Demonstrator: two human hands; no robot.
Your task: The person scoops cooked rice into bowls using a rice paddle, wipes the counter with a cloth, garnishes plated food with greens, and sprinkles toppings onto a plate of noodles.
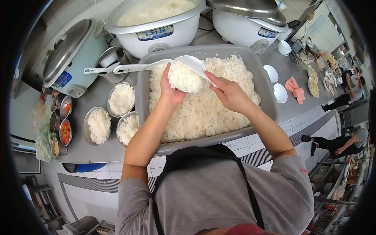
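My left hand [170, 89] is wrapped round a bowl heaped with white rice [184, 78]; the rice hides most of the bowl. My right hand [231, 93] grips a white rice paddle [192, 64], its blade lying against the top of the heaped rice. Both hands are above a large grey tub [270, 88] of cooked rice [211, 113]. Another white paddle [133, 68] rests across the tub's left rim, its blade close to my left hand.
Bowls of rice [98, 125] stand left of the tub, near small bowls of chopped vegetables [65, 132]. Rice cookers [156, 33] line the back. Two white bowls [280, 93] and a pink cloth [294, 90] lie at right. Other people [344, 145] are at far right.
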